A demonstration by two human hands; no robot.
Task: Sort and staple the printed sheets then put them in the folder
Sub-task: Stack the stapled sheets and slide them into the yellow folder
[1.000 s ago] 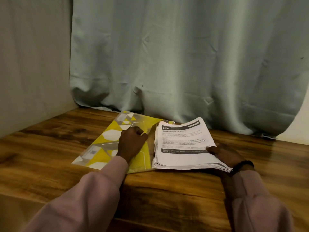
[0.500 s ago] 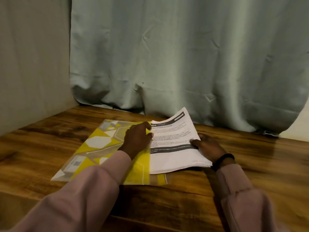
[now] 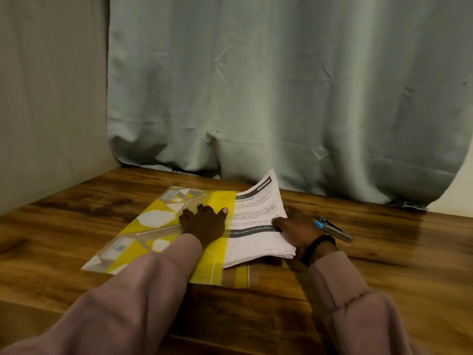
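Note:
A yellow folder (image 3: 158, 219) with white and grey shapes lies on the wooden table (image 3: 399, 267). A thick stack of printed sheets (image 3: 256, 242) sits partly under the folder's translucent yellow cover, with its right part sticking out and its far corner lifted. My left hand (image 3: 204, 224) rests flat on the cover, thumb pointing at the sheets. My right hand (image 3: 297, 229) grips the stack's right edge, thumb on top. A grey stapler (image 3: 335, 230) with a blue end lies just right of that hand.
A grey-green curtain (image 3: 281, 98) hangs along the back of the table, and a plain wall (image 3: 51, 98) closes the left side. Bare wood spreads to the right of the stapler and in front of the folder.
My right hand has slid the stack leftward under the folder's cover. My left hand shifted right on the cover. The stapler, hidden before, now shows to the right.

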